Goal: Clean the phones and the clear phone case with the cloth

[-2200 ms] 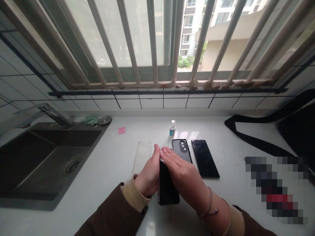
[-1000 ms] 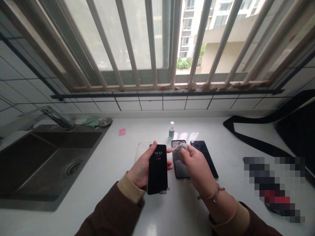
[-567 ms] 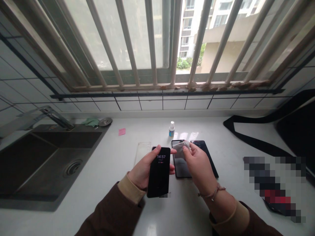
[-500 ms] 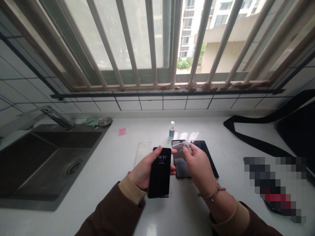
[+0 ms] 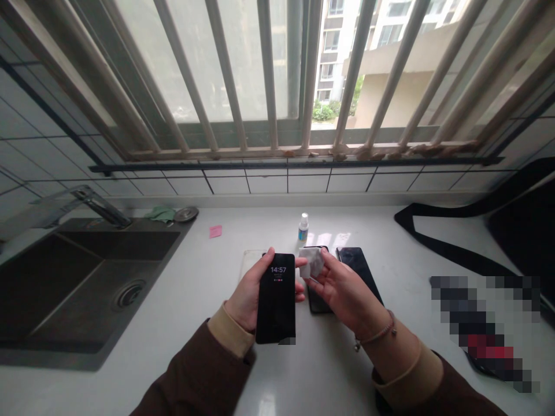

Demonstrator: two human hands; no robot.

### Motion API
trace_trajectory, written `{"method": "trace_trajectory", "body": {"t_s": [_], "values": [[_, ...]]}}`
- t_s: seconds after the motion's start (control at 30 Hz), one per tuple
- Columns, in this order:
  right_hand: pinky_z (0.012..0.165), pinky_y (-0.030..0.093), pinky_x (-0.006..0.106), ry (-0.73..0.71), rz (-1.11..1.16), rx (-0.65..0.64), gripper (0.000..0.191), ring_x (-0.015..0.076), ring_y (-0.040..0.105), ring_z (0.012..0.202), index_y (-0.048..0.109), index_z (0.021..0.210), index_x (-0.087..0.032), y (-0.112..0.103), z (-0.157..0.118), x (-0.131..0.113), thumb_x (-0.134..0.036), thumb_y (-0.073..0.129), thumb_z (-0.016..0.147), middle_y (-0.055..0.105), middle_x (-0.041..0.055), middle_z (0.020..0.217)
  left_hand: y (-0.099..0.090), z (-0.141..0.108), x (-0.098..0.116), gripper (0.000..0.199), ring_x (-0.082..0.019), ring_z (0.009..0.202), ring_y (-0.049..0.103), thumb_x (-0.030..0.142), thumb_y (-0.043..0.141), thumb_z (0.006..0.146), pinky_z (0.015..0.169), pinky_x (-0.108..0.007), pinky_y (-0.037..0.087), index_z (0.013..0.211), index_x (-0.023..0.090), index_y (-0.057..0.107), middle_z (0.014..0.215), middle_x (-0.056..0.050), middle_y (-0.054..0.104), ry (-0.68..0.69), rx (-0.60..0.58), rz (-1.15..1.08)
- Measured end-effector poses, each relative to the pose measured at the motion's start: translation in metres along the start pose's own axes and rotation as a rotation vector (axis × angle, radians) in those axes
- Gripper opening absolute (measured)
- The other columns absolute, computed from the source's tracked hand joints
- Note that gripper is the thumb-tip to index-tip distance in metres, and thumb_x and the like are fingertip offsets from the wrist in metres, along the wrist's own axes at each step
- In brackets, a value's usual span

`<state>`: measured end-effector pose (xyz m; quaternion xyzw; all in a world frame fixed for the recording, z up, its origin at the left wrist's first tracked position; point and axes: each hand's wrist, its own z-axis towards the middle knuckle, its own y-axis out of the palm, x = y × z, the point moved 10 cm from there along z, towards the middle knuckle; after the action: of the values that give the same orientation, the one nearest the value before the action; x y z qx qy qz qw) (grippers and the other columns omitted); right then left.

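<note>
My left hand (image 5: 246, 294) is wrapped round a black phone (image 5: 276, 306) whose lit screen reads 14:57. Just right of it, my right hand (image 5: 342, 289) pinches a pale grey cloth (image 5: 310, 263) between thumb and fingers. Beneath the cloth and right hand lies a second dark phone (image 5: 318, 303) on the counter, partly covered. Another dark device (image 5: 361, 267) lies to its right, also partly hidden by the hand. Behind the left hand a clear case (image 5: 250, 261) lies flat, mostly hidden.
A small white-capped bottle (image 5: 303, 229) stands on the white counter (image 5: 182, 335). A pink note (image 5: 215, 231) lies farther left. The sink (image 5: 99, 277) and faucet are at left. A black strap (image 5: 451, 248) and a blurred-out item (image 5: 481, 332) are at right.
The held phone has moved slightly left and up. My right hand has turned, showing more of its fingers, and the cloth has shifted left and looks more bunched.
</note>
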<state>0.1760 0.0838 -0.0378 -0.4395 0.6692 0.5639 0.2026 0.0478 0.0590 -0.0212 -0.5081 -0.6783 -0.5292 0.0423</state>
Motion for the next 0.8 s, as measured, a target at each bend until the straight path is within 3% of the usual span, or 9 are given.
{"method": "trace_trajectory", "body": {"t_s": [0.1, 0.33, 0.57, 0.7, 0.8], "values": [[0.097, 0.056, 0.039, 0.012, -0.009, -0.038, 0.034, 0.0231, 0.071, 0.108, 0.078, 0.107, -0.021, 0.002, 0.000, 0.000, -0.051, 0.079, 0.091, 0.078, 0.0092, 0.119, 0.001, 0.001, 0.000, 0.074, -0.023, 0.073, 0.077, 0.065, 0.051, 0.102, 0.080, -0.033, 0.061, 0.139, 0.004, 0.069, 0.083, -0.017, 0.079, -0.012, -0.017, -0.012], [0.093, 0.055, 0.034, -0.062, -0.036, 0.057, 0.036, 0.0218, 0.071, 0.106, 0.080, 0.110, -0.019, -0.009, -0.001, -0.009, -0.047, 0.083, 0.088, 0.078, 0.0108, 0.120, -0.002, 0.001, 0.002, 0.075, -0.024, 0.076, 0.076, 0.066, 0.051, 0.101, 0.086, -0.037, 0.061, 0.140, 0.004, 0.068, 0.085, -0.017, 0.078, -0.009, -0.027, -0.017], [0.101, 0.058, 0.039, -0.117, -0.059, 0.000, 0.035, 0.0235, 0.074, 0.111, 0.080, 0.110, -0.019, -0.001, 0.001, -0.016, -0.046, 0.081, 0.089, 0.079, 0.0121, 0.123, -0.004, 0.000, 0.002, 0.075, -0.024, 0.073, 0.076, 0.066, 0.050, 0.102, 0.083, -0.036, 0.062, 0.137, 0.004, 0.070, 0.082, -0.018, 0.078, -0.014, 0.042, 0.008], [0.102, 0.060, 0.047, -0.316, -0.168, 0.198, 0.032, 0.0262, 0.076, 0.109, 0.079, 0.112, -0.019, -0.024, -0.004, -0.036, -0.045, 0.076, 0.094, 0.081, 0.0112, 0.118, -0.013, 0.003, 0.008, 0.083, -0.025, 0.073, 0.076, 0.076, 0.046, 0.098, 0.079, -0.038, 0.064, 0.126, 0.004, 0.075, 0.088, -0.020, 0.079, 0.058, 0.168, -0.015], [0.099, 0.063, 0.051, -0.567, -0.570, 0.317, 0.030, 0.0283, 0.078, 0.105, 0.079, 0.119, -0.022, -0.023, -0.025, -0.062, -0.042, 0.070, 0.100, 0.082, 0.0098, 0.113, -0.018, 0.008, 0.005, 0.082, -0.024, 0.074, 0.074, 0.079, 0.049, 0.095, 0.081, -0.041, 0.064, 0.115, 0.004, 0.076, 0.090, -0.018, 0.078, 0.096, 0.209, -0.071]]}}
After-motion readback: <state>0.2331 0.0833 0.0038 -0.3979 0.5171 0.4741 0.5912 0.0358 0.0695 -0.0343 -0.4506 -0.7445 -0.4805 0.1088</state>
